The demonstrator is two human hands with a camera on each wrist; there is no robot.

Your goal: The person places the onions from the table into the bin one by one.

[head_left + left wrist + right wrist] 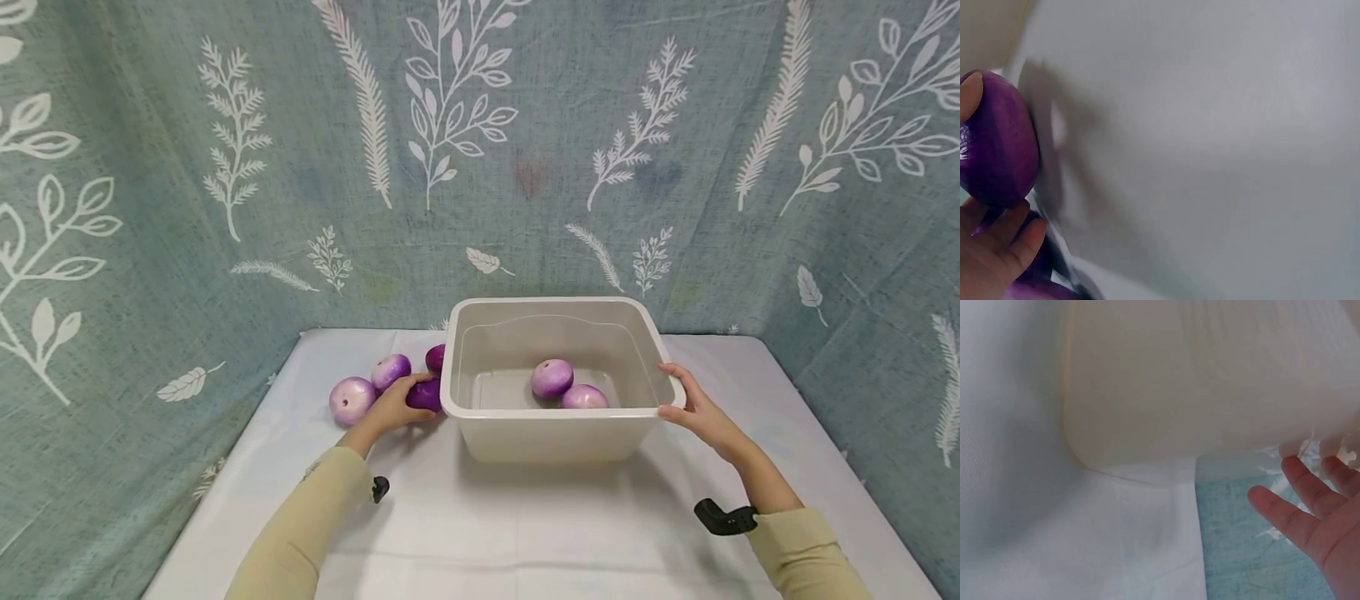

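Crowding the left hand (393, 406): 3 onions (352, 399), tub (555, 437).

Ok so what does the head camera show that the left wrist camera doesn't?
Only the head view shows the inside of the tub with two purple onions, the right hand on its rim, and the leaf-print backdrop. Only the left wrist view shows the fingertips curled under the dark purple onion. Both show the left hand gripping that onion beside the tub wall.

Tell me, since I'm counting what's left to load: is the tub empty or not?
Not empty. The tub stands upright with two purple onions lying on its bottom; the rest of its floor is bare.
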